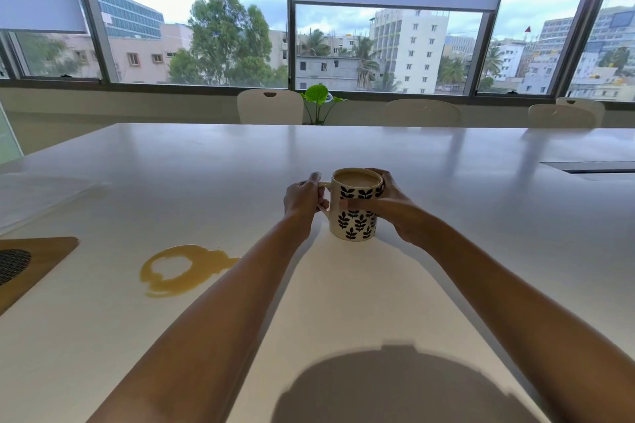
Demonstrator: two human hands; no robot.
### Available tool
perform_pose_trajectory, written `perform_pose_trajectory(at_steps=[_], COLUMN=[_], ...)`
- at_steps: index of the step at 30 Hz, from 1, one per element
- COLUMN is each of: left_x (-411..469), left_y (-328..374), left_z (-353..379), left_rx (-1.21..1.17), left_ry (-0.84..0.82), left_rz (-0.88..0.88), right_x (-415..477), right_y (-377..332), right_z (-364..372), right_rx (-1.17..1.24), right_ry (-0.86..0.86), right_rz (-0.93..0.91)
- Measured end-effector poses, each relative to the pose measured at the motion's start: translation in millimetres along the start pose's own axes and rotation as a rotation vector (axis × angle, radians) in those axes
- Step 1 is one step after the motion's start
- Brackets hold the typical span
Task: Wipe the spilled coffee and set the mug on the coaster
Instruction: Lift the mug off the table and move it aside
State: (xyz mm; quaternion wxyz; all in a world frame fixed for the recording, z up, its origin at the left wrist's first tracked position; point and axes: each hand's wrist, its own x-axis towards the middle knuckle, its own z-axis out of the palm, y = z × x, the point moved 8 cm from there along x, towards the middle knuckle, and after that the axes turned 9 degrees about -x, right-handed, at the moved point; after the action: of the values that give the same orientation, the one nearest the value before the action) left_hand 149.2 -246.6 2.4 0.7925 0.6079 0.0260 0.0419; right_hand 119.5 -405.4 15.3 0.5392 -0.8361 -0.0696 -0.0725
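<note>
Leaf-patterned mug [355, 213], full: left hand [302, 197] clasping handle, right hand [391, 201] wrapped round body. Coffee spill [178, 269] left of grip; coaster [13, 264] farther left.

Both hands on the leaf-print mug [355, 213]: left hand [304, 199] gripping the handle, right hand [391, 203] wrapped round it. Ring-shaped coffee spill [178, 269] sits left.

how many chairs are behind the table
4. One chair left of the plant, one right of it, and two at far right: and, further back. The table hides their lower parts; others may sit out of frame.
</note>
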Motion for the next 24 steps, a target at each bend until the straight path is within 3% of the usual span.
perform_pose_trajectory(at_steps=[17,20,22,24], left_x=[-5,-8,-10,-8], left_y=[21,28,39,55], left_z=[-17,-21,-29,-44], left_rx=[0.138,0.208,0.280,0.369], left_ry=[-0.076,-0.093,-0.082,-0.044], left_rz=[0.134,0.194,0.258,0.323], right_x=[-6,-10,-15,-25], right_y=[-2,-13,-38,-70], right_z=[2,-6,-13,-15], right_rx=[-0.020,-0.259,-0.443,-0.438], right_ry=[-0.037,0.108,0.281,0.444], right_rz=[0.098,0.110,0.001,-0.159])
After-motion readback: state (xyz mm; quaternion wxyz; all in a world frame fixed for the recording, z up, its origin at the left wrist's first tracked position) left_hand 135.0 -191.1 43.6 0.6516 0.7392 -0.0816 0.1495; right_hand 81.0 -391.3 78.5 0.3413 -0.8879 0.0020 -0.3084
